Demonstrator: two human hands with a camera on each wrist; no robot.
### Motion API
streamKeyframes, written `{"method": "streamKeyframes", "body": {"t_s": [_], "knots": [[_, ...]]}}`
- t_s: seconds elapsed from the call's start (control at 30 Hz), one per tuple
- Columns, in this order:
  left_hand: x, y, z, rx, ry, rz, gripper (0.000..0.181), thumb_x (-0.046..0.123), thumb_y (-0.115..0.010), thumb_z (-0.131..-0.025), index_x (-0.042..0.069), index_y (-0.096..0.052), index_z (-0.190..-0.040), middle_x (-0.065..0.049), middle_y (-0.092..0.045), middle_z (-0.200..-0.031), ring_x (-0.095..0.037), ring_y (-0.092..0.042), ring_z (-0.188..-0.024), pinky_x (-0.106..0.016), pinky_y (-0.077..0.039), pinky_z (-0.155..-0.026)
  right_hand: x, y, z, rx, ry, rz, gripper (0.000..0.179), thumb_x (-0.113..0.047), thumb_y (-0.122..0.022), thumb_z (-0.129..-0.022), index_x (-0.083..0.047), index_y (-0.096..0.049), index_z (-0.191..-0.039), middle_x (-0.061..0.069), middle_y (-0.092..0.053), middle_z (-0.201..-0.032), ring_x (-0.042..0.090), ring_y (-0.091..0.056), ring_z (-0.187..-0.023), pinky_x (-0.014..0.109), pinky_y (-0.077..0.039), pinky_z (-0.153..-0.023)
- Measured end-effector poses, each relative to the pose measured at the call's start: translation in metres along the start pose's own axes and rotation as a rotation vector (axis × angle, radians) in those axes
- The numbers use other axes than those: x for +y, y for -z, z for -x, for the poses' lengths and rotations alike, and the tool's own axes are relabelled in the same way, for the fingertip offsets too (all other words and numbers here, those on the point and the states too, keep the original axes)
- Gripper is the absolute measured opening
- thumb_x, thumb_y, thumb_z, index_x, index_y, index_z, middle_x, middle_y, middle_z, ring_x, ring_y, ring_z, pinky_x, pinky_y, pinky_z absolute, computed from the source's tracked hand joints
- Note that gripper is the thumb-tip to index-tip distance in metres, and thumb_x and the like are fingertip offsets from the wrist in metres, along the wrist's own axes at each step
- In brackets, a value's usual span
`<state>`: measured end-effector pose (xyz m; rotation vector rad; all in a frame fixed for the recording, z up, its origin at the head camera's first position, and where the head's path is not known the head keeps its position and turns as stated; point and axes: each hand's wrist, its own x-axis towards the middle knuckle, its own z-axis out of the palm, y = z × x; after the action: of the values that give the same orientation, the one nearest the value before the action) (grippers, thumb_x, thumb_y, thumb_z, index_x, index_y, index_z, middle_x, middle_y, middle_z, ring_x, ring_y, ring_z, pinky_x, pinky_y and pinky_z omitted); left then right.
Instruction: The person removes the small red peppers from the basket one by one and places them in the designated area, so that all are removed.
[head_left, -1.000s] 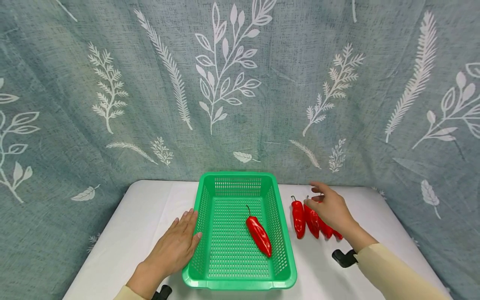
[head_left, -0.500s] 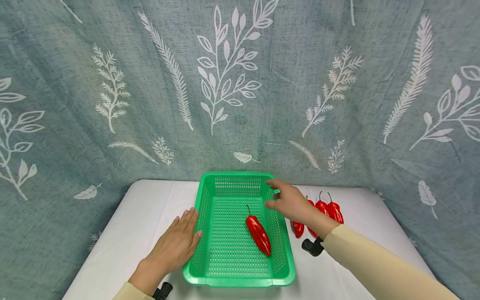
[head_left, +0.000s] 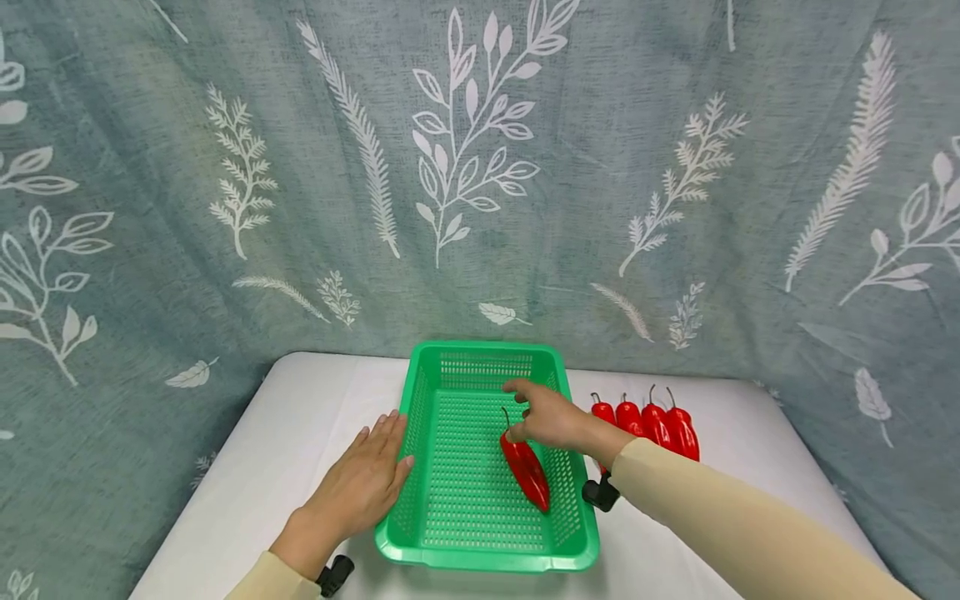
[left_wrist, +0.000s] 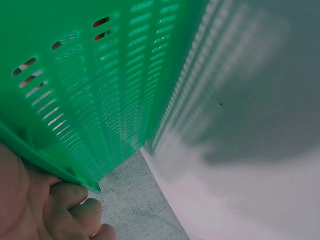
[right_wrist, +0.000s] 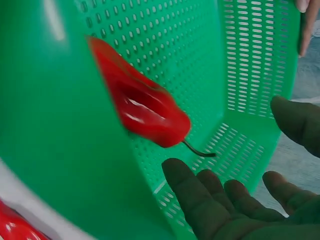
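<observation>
A red pepper (head_left: pixel 527 473) with a thin dark stem lies on the floor of a green plastic basket (head_left: pixel 487 562), towards its right side. Over the basket, near that pepper's stem end, my right hand (head_left: pixel 551 417) hovers with its fingers spread apart and nothing between them. In the right wrist view the fingers (right_wrist: pixel 200 200) stand clear of the pepper (right_wrist: pixel 145 107). My left hand (head_left: pixel 358 479) rests with straight fingers along the basket's left rim. From the left wrist, its fingers (left_wrist: pixel 70 210) show against the outer rim.
Several more red peppers (head_left: pixel 681 429) lie side by side on the white table to the basket's right, partly hidden by my right forearm. A grey-green curtain with white leaf prints (head_left: pixel 480 167) hangs behind the table's back edge.
My right hand has moved left from the row of peppers, over the basket's right rim, to above the pepper inside. The left hand stays at the rim.
</observation>
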<state>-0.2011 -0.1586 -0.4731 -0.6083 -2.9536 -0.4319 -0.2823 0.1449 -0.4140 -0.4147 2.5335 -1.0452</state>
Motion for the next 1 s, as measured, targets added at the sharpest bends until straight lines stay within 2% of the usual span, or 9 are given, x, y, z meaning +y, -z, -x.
{"method": "streamKeyframes", "body": {"t_s": [0.2,0.47,0.6,0.7,0.83,0.9,1.0], "knots": [[0.002,0.0,-0.002,-0.003,-0.009,-0.004,0.066,0.034,-0.046,-0.114,-0.009,-0.029,-0.162,-0.026,-0.032,-0.169,-0.039,-0.03,-0.158,-0.057,-0.028,-0.129,0.006,-0.003,-0.004,-0.06,-0.043,-0.011,0.076,-0.004,-0.078,-0.089,-0.007,-0.045,-0.157,0.026,-0.047,-0.158,0.047,-0.051,-0.14,0.053,-0.057,-0.1],[0.003,0.002,-0.001,-0.012,0.007,0.004,0.067,0.035,-0.045,-0.114,-0.008,-0.028,-0.163,-0.025,-0.031,-0.169,-0.038,-0.029,-0.159,-0.056,-0.027,-0.129,0.004,-0.003,-0.011,-0.152,-0.08,0.01,0.078,-0.005,-0.081,-0.087,-0.005,-0.045,-0.157,0.027,-0.047,-0.157,0.043,-0.056,-0.135,0.052,-0.06,-0.096],[0.002,0.002,0.0,-0.013,0.011,0.012,0.066,0.034,-0.045,-0.114,-0.008,-0.028,-0.163,-0.025,-0.031,-0.169,-0.039,-0.029,-0.159,-0.056,-0.027,-0.129,0.001,-0.008,-0.013,-0.207,-0.084,-0.026,0.078,-0.001,-0.081,-0.086,-0.008,-0.047,-0.156,0.026,-0.048,-0.156,0.036,-0.063,-0.122,0.056,-0.06,-0.094],[0.002,0.002,0.001,-0.011,0.011,0.007,0.066,0.034,-0.046,-0.114,-0.008,-0.029,-0.162,-0.026,-0.032,-0.169,-0.039,-0.03,-0.159,-0.056,-0.028,-0.129,0.0,-0.011,-0.015,-0.257,-0.059,-0.043,0.078,0.0,-0.08,-0.085,-0.01,-0.048,-0.156,0.024,-0.049,-0.155,0.029,-0.066,-0.111,0.054,-0.06,-0.094],[0.0,0.001,0.002,-0.012,0.015,0.0,0.066,0.035,-0.045,-0.115,-0.008,-0.028,-0.163,-0.026,-0.032,-0.169,-0.039,-0.03,-0.159,-0.056,-0.028,-0.129,-0.003,-0.013,-0.016,-0.309,-0.009,0.037,0.075,0.001,-0.079,-0.086,-0.012,-0.051,-0.153,0.02,-0.051,-0.153,0.027,-0.063,-0.112,0.047,-0.06,-0.094],[-0.001,0.0,0.002,-0.011,0.019,0.0,0.066,0.035,-0.044,-0.115,-0.008,-0.028,-0.163,-0.026,-0.031,-0.169,-0.038,-0.029,-0.159,-0.056,-0.027,-0.129,-0.005,-0.013,-0.017,-0.313,0.003,0.099,0.072,0.003,-0.078,-0.086,-0.011,-0.052,-0.152,0.02,-0.052,-0.152,0.028,-0.063,-0.112,0.043,-0.059,-0.089],[-0.002,0.0,0.001,-0.018,0.026,0.002,0.067,0.036,-0.043,-0.115,-0.007,-0.027,-0.163,-0.025,-0.031,-0.17,-0.037,-0.029,-0.159,-0.055,-0.027,-0.13,-0.006,-0.013,-0.017,-0.305,-0.036,0.195,0.07,0.002,-0.079,-0.087,-0.009,-0.052,-0.15,0.02,-0.056,-0.147,0.029,-0.066,-0.102,0.041,-0.061,-0.076]]}}
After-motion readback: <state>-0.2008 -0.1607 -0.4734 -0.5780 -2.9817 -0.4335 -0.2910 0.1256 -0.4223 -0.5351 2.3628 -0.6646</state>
